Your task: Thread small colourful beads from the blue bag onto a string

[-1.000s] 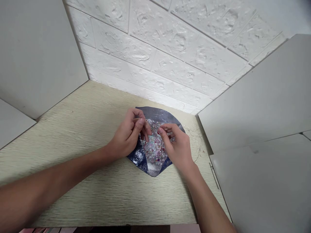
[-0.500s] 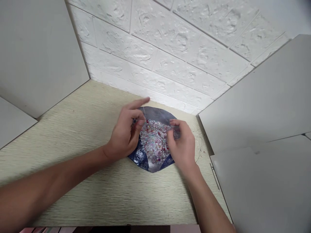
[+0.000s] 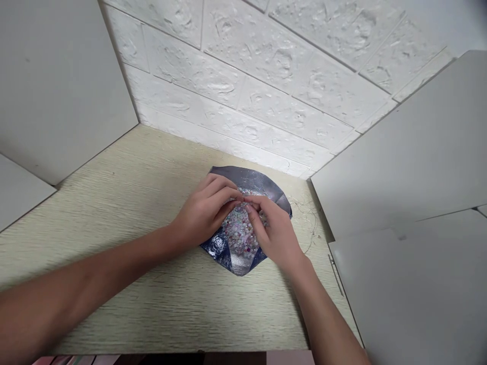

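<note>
Small beads (image 3: 241,234), mostly white and clear with some red and pink, lie heaped in an opened pouch (image 3: 254,176) with a silvery inside and a dark blue patterned outside. Over the heap, my left hand (image 3: 210,205) is closed in a pinch, its fingertips close against those of my right hand (image 3: 274,227). The right thumb and forefinger are pinched too. Whatever is between the fingertips is too small to make out. Fine thread (image 3: 312,225) lies loosely curled on the tabletop, right of the pouch.
The pale wood-grain tabletop (image 3: 152,299) meets a white brick-pattern wall (image 3: 243,96) just behind the pouch. Grey-white panels stand at the left (image 3: 64,86) and right (image 3: 411,162). A thin metal rod (image 3: 336,274) lies by the right edge.
My left hand has moved right and lowered its raised forefinger. My right hand has shifted left, and the fingertips now meet over the beads. More of the pouch's right rim shows.
</note>
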`<state>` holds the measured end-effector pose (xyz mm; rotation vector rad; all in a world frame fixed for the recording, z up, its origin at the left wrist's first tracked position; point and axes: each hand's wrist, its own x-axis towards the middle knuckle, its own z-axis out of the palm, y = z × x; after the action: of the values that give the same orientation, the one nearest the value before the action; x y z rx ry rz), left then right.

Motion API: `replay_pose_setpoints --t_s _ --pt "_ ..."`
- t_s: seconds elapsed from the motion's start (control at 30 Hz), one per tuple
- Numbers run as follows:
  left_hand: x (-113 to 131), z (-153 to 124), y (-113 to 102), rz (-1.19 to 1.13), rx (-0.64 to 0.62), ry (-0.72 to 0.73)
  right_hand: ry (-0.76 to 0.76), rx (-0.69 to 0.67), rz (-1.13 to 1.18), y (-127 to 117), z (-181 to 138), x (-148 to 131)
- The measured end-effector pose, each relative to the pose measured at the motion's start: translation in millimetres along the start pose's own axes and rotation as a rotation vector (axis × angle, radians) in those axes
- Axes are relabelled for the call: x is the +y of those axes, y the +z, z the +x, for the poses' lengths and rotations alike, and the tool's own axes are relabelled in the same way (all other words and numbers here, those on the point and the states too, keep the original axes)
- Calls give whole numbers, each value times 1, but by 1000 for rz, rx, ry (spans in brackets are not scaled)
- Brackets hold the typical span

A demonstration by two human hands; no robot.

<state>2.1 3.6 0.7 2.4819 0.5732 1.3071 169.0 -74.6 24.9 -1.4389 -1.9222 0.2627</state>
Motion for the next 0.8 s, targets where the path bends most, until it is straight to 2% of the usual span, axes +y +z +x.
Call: replay_pose_setpoints --t_s 0.13,0.2,0.37,0.47,0.6,0.8 --pt "5 0 -1 48 -116 67 -6 20 -22 0 1 2" --pt "8 0 -2 69 -171 55 23 7 -16 -1 1 2" --pt "10 -2 0 112 -399 98 34 32 -8 0 0 3" --pt "8 -3 3 146 -491 101 33 26 -20 1 0 3" --pt "6 -3 5 134 -549 68 33 11 -28 1 0 2" --pt "3 -4 6 143 -500 87 27 -16 -39 2 0 2"
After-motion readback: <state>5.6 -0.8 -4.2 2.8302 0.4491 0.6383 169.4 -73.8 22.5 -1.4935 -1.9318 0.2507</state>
